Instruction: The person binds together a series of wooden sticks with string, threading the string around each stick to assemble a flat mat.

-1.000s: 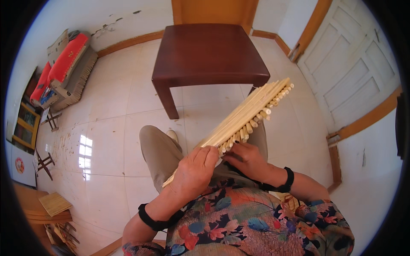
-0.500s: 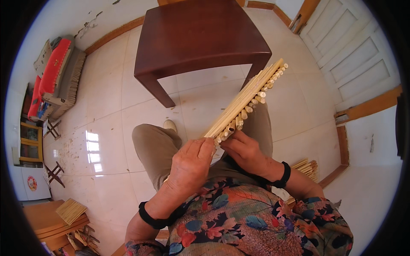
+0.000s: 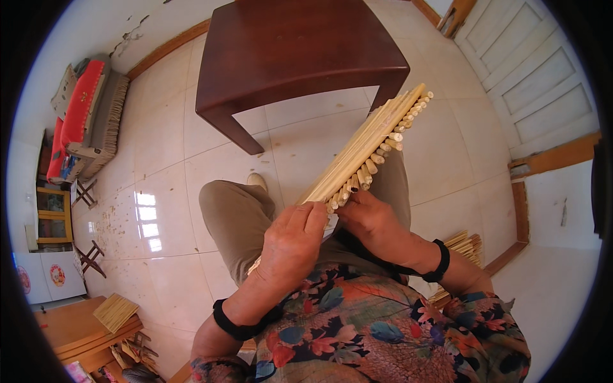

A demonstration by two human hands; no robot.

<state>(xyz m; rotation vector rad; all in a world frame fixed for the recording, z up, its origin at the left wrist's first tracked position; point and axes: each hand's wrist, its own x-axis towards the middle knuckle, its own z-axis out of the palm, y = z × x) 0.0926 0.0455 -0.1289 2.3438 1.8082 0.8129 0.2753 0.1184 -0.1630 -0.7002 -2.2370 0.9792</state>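
Observation:
A flat mat of pale straw-like stalks (image 3: 361,147) slants up and away to the right above my lap, its stalk ends lined up unevenly along the right edge. My left hand (image 3: 295,233) is closed on its near corner, thumb and fingers pressed together. Just to the right, my right hand (image 3: 371,220) has its fingers bent in at the stalk ends near that corner. The right fingertips are partly hidden under the stalks, so whether they pinch a thread or a stalk does not show. Below both hands is my lap in brown trousers (image 3: 233,217).
A dark red wooden table (image 3: 300,48) stands ahead, near the mat's far end. More stalks (image 3: 465,247) lie by my right elbow. A small finished-looking stalk mat (image 3: 116,313) rests on a wooden surface (image 3: 70,329) at lower left. A sofa with red cloth (image 3: 83,105) is far left.
The mat has tipped slightly, so more of its upper face shows. Both hands stay at its near corner with only a small shift. The whole view has moved a little.

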